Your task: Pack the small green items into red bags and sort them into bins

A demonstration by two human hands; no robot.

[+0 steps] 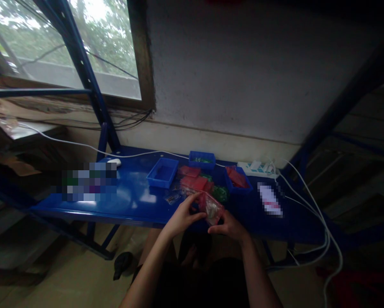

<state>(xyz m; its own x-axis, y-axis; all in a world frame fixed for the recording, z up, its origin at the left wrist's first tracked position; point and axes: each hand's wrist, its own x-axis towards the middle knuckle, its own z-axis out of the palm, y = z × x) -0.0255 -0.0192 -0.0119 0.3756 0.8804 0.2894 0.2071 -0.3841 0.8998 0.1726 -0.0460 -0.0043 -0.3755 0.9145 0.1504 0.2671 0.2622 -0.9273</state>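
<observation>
Between my two hands, just over the front edge of the blue table (128, 205), is a red-edged plastic bag (213, 208) with something pale inside. My left hand (187, 216) pinches its left side between thumb and fingers. The bag's right side is gripped by my right hand (230, 226), thumb in front. Right behind the bag lies a pile of red plastic bags (195, 184). Green bags (222, 193) rest against that pile on the right. A small clear bag (173, 198) with dark bits in it lies left of my hands.
Behind the pile stand an empty-looking blue bin (162, 172), a blue bin with green contents (202, 159), and a blue bin (238, 179) holding red bags. A white power strip (258, 169) with trailing cables (310, 205) sits at right. Blue rack posts (83, 72) frame the table.
</observation>
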